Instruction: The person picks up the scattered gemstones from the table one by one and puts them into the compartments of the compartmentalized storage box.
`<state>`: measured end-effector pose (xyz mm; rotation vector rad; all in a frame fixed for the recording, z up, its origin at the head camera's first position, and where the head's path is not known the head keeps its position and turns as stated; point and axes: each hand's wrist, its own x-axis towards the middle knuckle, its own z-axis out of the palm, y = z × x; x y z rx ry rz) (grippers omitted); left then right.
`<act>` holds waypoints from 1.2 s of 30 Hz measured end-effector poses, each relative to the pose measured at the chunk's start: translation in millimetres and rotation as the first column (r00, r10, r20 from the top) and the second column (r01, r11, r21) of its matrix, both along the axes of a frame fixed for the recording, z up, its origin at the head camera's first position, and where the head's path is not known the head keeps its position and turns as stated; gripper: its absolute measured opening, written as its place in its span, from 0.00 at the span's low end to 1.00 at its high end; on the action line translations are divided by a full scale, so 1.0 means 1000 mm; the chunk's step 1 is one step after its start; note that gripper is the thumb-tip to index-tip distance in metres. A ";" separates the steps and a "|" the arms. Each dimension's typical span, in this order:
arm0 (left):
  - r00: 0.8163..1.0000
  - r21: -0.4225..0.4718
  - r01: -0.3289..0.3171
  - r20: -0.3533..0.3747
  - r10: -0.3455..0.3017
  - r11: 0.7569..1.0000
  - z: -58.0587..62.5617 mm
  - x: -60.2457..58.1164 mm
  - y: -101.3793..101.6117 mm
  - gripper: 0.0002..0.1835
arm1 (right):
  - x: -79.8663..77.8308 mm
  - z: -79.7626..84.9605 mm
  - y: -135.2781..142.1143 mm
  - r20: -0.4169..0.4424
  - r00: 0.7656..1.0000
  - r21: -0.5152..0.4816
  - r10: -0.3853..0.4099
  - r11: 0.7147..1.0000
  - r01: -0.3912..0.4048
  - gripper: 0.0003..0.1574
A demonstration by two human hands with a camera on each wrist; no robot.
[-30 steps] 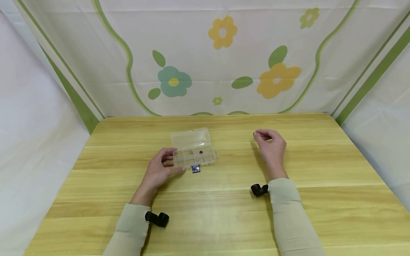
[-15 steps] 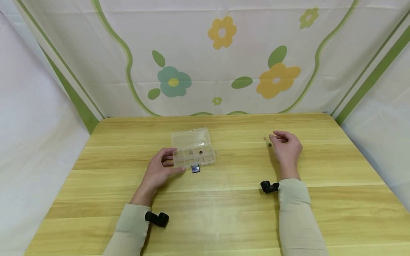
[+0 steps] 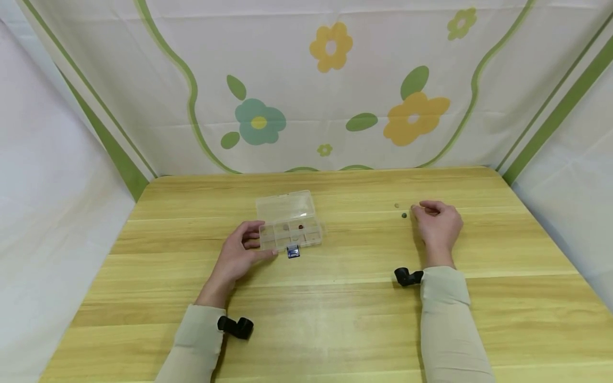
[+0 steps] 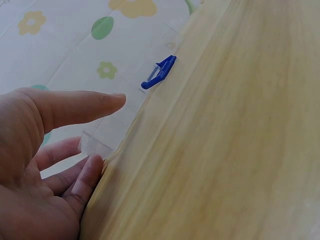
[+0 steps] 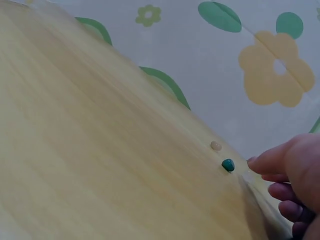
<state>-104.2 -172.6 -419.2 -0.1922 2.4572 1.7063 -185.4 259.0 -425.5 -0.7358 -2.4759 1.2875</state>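
Note:
On the table lies a clear plastic compartment box (image 3: 290,235) with its lid raised at the back and a blue latch (image 4: 159,72) at the front. My left hand (image 3: 239,250) holds the box's left end, thumb along the front edge, fingers at the side. A dark red stone (image 3: 300,227) and a few pale pieces show in the compartments. My right hand (image 3: 438,226) is low over the table at the right, fingers curled, beside a dark green stone (image 5: 228,164) and a pale stone (image 5: 215,146). Something pale shows at its thumb tip; I cannot tell whether it is pinched.
The wooden table (image 3: 325,319) reaches back to a white cloth (image 3: 297,64) printed with flowers. White cloth also hangs at both sides. Each sleeve cuff carries a small black camera mount (image 3: 407,276).
My right hand has moved to the right and slightly toward me, uncovering the green and pale stones on the table. The left hand and the box have stayed in place.

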 end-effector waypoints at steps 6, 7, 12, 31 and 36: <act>1.000 0.011 0.004 -0.004 -0.004 1.000 -0.001 0.001 0.000 0.41 | -0.001 -0.004 0.001 0.058 0.997 0.043 0.040 0.998 -0.043 0.25; 1.000 0.008 0.007 -0.008 -0.007 1.000 -0.001 0.002 0.000 0.41 | -0.001 -0.004 0.001 0.069 0.997 0.048 0.045 0.998 -0.048 0.24; 1.000 0.008 0.006 -0.004 -0.006 1.000 0.000 0.001 -0.001 0.42 | -0.003 -0.002 0.001 0.103 0.992 0.062 0.069 0.995 -0.076 0.23; 1.000 0.012 0.009 -0.010 -0.009 1.000 0.003 0.001 -0.001 0.42 | -0.005 0.000 0.000 0.123 0.989 0.110 0.078 0.990 -0.092 0.21; 1.000 0.006 0.008 -0.005 -0.008 1.000 0.000 0.001 -0.001 0.42 | -0.004 0.001 0.000 0.129 0.990 0.082 0.061 0.994 -0.072 0.21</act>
